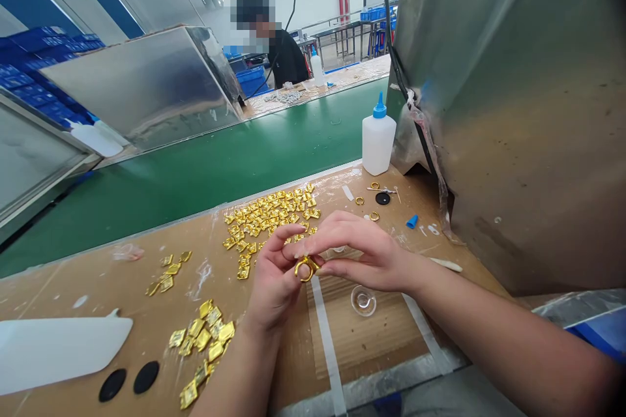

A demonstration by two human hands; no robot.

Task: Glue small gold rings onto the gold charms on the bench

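Between my two hands, above the bench, is a gold ring-shaped piece (305, 269). My left hand (276, 273) has its fingers closed round the piece's left side. From the right, my right hand (362, 251) pinches at the top and right side of the same piece. Behind the hands lies a large spread of small gold pieces (267, 212). Another pile of gold squares (203, 335) lies left of my left forearm, with a smaller group (169, 272) further up. A small clear dish (363, 300) sits below my right hand.
A white bottle with a blue tip (379, 137) stands at the bench's back edge, before a green belt (235, 166). A metal panel (528, 124) rises at right. Black discs (147, 377) and a white sheet (59, 345) lie at left. A person (289, 58) is beyond the belt.
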